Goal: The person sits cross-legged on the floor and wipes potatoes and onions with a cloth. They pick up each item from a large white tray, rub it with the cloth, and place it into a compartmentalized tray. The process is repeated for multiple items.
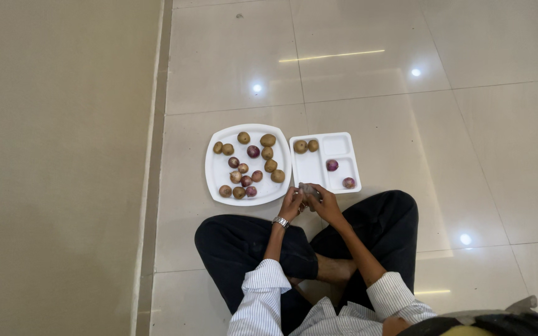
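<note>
I sit cross-legged on a tiled floor. My left hand (291, 203), with a wristwatch, and my right hand (325, 203) meet over a small greyish object (309, 189) held between them; what it is I cannot tell. Just beyond the hands lies a white square plate (214, 177) carrying several brown potatoes (268, 140) and small purple onions (253, 151). To its right a white compartment tray (311, 171) holds two potatoes (300, 146) in its upper left section and two onions (332, 165) in its right sections.
Glossy beige floor tiles (368, 106) with ceiling-light reflections stretch ahead. A plain beige wall (57, 168) runs along the left side. My dark trousers (238, 246) and striped sleeves fill the lower middle.
</note>
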